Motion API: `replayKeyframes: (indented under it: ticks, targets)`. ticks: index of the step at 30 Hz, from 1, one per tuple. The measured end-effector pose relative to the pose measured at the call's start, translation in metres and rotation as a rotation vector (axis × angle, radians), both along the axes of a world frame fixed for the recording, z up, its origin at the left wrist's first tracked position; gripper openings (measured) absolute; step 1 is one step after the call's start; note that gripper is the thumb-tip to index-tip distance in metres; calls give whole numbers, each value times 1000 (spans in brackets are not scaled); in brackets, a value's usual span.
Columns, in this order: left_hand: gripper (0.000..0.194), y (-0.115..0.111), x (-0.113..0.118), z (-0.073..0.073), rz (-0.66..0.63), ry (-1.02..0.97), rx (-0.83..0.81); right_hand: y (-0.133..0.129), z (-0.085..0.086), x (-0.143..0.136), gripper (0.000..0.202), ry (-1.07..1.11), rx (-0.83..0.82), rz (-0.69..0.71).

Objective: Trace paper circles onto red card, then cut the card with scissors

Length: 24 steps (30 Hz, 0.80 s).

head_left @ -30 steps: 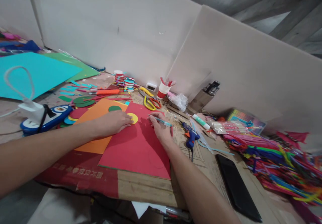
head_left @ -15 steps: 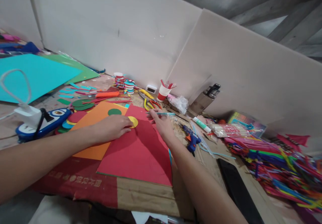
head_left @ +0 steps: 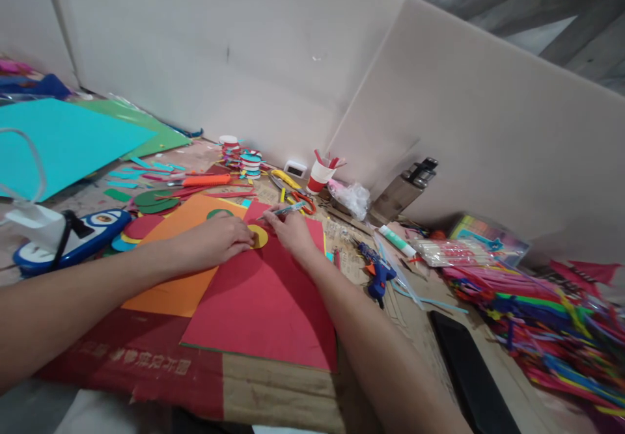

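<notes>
A yellow paper circle (head_left: pixel 260 237) lies on a sheet of red paper (head_left: pixel 263 297). My left hand (head_left: pixel 227 239) holds the circle down by its left edge, fingertips bent onto it. Between the fingers of my right hand (head_left: pixel 289 229) is a slim pale-blue pen (head_left: pixel 289 209), its tip just above the circle's upper edge; whether it touches the paper I cannot tell. Under the red sheet's left side lies orange paper (head_left: pixel 168 284). A green paper circle (head_left: pixel 218 213) rests on the orange sheet, partly covered by my left hand.
Left of the sheets are an orange-handled cutter (head_left: pixel 208 179), a blue-and-white power strip (head_left: pixel 78 235) and turquoise paper (head_left: pixel 73 135). Behind stand a paper cup (head_left: pixel 319 177) and pliers (head_left: pixel 293 187). To the right lie a glue gun (head_left: pixel 378 274), a glue stick (head_left: pixel 398 241), a phone (head_left: pixel 471 369) and pipe cleaners (head_left: pixel 547 317).
My right hand has moved left with the pen, bringing the tip to the yellow circle. The left hand stays at the circle's left edge. The camera view has shifted slightly.
</notes>
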<state>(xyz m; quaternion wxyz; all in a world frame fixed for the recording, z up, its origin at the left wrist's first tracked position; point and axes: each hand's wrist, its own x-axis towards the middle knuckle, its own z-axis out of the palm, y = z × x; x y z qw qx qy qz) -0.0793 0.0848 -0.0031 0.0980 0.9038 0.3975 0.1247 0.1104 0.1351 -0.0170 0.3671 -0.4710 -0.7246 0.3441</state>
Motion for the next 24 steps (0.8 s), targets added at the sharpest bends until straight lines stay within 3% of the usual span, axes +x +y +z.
replayKeyframes:
  ticks: [7,24]
  targets:
    - [29,0,-2,9,41,63,-55,4,-4,-2,20,-58,61,40]
    - [34,-5,3,0,-31,115,37,6,-6,-6,14,-131,89,64]
